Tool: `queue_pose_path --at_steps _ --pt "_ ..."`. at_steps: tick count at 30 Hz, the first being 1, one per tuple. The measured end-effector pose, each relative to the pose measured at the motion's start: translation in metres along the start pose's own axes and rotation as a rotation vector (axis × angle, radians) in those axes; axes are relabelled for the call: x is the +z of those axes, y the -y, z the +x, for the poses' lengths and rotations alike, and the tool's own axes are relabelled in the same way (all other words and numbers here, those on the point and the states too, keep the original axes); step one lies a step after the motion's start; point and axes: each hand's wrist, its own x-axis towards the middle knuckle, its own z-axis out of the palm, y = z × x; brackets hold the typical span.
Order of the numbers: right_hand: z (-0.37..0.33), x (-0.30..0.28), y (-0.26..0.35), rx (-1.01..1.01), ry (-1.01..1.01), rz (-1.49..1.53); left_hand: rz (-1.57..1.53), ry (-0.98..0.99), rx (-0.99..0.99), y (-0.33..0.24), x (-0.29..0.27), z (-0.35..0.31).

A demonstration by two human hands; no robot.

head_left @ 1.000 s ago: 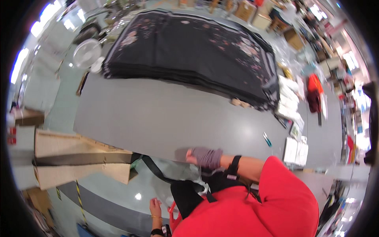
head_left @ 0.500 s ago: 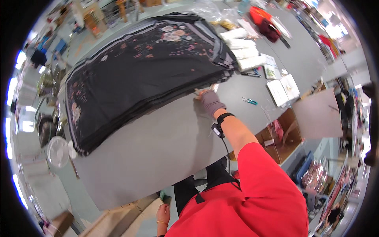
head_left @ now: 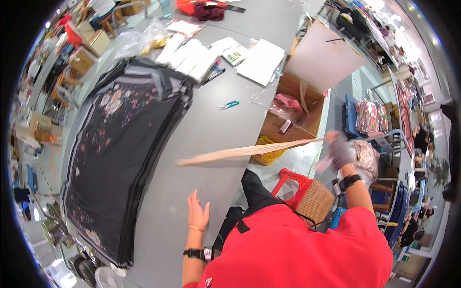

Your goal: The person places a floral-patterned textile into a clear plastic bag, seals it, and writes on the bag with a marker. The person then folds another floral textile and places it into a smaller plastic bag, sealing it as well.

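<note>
Red stool, cardboard box, small teal snips.

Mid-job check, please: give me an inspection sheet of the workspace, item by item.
Surface: grey table, carrying a dark floral cloth stack.
Job's things: long beige strip, reaching from the right grip out over the table.
Clutter: teal snips, black pen, white bundles.
Grips: right, grey-covered and blurred, closed on the strip's end; left grip open, holding nothing.
Cables: thin dark cord beside the shirt; its ends unclear.
Surroundings: open cardboard box and red stool beside the table.
</note>
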Motion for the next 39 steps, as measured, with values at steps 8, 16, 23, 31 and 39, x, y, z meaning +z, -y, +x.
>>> queue_pose_path --at_steps 8,16,23,31,39 --pt "0.174 -0.092 0.078 -0.051 0.109 0.996 0.122 0.176 0.2 -0.064 0.024 0.201" --pt "0.239 0.037 0.183 -0.049 0.421 0.91 0.206 -0.077 0.38 -0.128 0.007 0.437" --pt "0.151 0.147 0.211 -0.539 0.476 0.391 0.595 -0.218 0.333 -0.141 0.065 0.582" --pt "0.18 0.163 0.346 -0.772 0.426 0.585 0.61 -0.114 0.206 -0.171 0.086 0.606" --pt "0.172 0.147 0.458 -0.892 0.287 0.52 0.591 -0.095 0.412 -0.208 0.017 0.474"
